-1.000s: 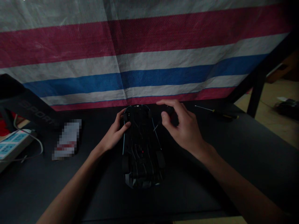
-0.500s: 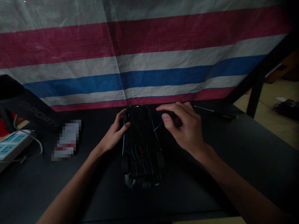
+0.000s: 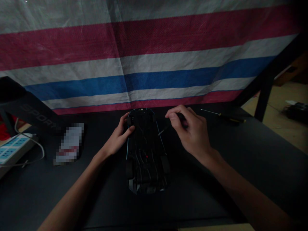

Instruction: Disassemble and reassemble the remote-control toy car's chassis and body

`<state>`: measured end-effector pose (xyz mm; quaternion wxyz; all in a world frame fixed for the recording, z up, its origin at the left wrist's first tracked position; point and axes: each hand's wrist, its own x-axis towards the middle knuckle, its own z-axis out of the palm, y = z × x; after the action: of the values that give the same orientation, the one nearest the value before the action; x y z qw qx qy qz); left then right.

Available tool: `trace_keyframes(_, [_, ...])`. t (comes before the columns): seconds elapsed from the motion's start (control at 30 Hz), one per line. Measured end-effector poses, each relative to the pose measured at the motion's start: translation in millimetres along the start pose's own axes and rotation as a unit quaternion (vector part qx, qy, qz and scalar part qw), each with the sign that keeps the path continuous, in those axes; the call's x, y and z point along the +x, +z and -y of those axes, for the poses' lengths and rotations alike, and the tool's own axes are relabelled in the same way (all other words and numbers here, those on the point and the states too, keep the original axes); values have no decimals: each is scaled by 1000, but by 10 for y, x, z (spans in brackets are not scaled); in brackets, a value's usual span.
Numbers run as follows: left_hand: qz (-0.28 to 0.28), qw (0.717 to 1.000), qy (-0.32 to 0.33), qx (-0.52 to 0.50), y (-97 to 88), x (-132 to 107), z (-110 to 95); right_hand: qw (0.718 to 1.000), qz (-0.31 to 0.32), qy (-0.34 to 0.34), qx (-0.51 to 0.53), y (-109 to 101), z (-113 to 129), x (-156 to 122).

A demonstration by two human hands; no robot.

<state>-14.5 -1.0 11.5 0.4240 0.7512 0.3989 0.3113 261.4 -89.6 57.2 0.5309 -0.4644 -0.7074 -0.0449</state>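
A dark toy car (image 3: pixel 144 150) lies upside down on the black table, its wheels and underside facing up. My left hand (image 3: pixel 120 130) grips the car's far left side, thumb on the underside near a wheel and fingers along the outer edge. In my right hand (image 3: pixel 190 126) is a screwdriver (image 3: pixel 164 130) with a dark handle, mostly covered by the closed fingers. Its thin shaft points left and down to the car's right edge; whether the tip touches the car, I cannot tell.
A second screwdriver (image 3: pixel 231 118) with a black and yellow handle lies at the back right. To the left are a blurred-out pale object (image 3: pixel 69 144), a dark cylinder marked SPORT (image 3: pixel 38 110) and a white power strip (image 3: pixel 14 149) with a cable. A striped sheet (image 3: pixel 154 38) hangs behind.
The fingers of my right hand have closed in on the screwdriver handle; the index finger was stretched out before. My left hand and the car stay in place.
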Motion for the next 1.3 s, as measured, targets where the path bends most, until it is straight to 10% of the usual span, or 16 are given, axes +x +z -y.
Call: trace_keyframes(1.3, [-3, 1000, 1, 4, 0, -19, -24, 999, 3, -45, -9, -12, 31, 32])
